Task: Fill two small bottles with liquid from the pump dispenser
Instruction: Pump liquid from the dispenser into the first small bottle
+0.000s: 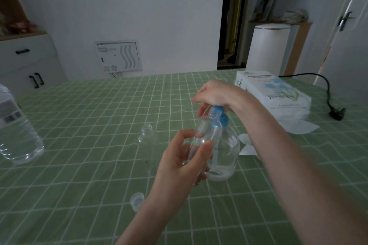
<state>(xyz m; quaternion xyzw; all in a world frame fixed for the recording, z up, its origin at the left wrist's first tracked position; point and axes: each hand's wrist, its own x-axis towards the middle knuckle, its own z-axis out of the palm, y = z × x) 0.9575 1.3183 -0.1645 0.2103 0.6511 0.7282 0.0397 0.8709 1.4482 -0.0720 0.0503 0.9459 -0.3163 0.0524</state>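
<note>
A clear pump dispenser (226,157) with a blue pump head stands on the green checked tablecloth (95,117), partly filled with clear liquid. My right hand (214,93) rests on top of the pump head, fingers curled over it. My left hand (183,163) holds a small clear bottle (207,131), uncapped and tilted, its open neck right beside the blue spout. A second small clear bottle (147,137) stands uncapped on the cloth to the left. A clear cap (137,200) lies near my left wrist.
A large clear water bottle (16,131) stands at the left edge. A white tissue pack (274,95) lies at the back right with loose tissues (247,145) beside the dispenser. A black cable and plug (336,113) trail at the far right.
</note>
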